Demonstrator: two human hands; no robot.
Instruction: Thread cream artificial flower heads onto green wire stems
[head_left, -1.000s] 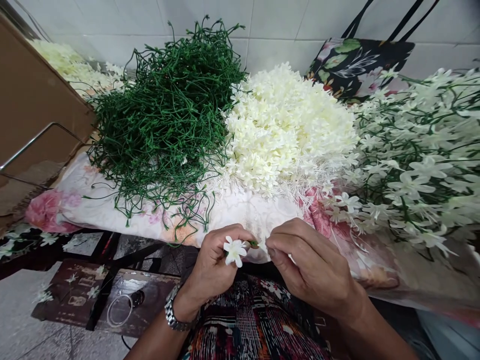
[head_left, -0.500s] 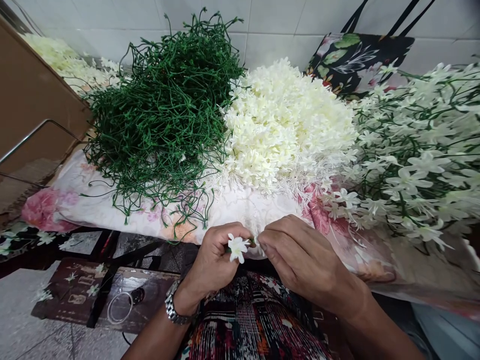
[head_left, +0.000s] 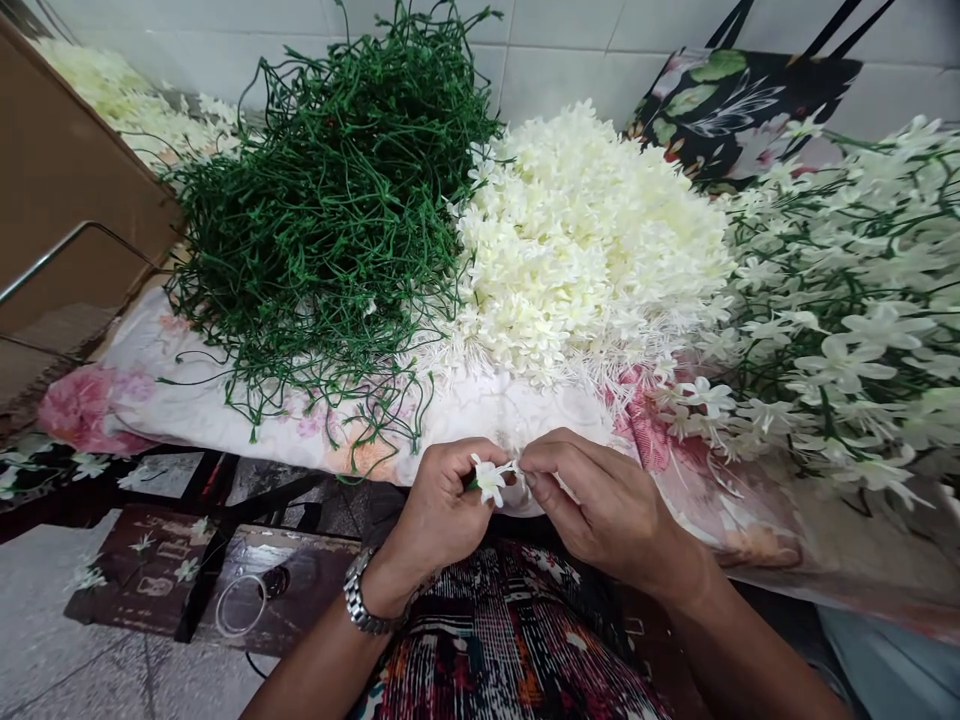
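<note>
Close to the table's front edge, my left hand (head_left: 450,505) is closed around a green stem that carries a white artificial flower (head_left: 491,483). My right hand (head_left: 600,495) pinches at the petals' right side, its thumb and fingertips pressed together on a small whitish piece, mostly hidden. The two hands nearly touch. Behind them, a mound of loose cream-white flower heads (head_left: 585,250) lies on a floral cloth (head_left: 480,410). To its left is a tangled heap of green plastic stems (head_left: 322,200). Finished-looking white flower sprays (head_left: 847,350) are piled on the right.
A black floral bag (head_left: 735,110) leans on the tiled wall at the back right. A cardboard box (head_left: 67,150) stands on the left, with more pale flowers behind it. Below left, a brown wooden stool (head_left: 277,570) holds a ring-shaped roll (head_left: 240,605).
The flower in my left hand has shifted slightly right and turned toward my right fingers. My right fingertips now hold a whitish piece beside it. The view has moved a little.
</note>
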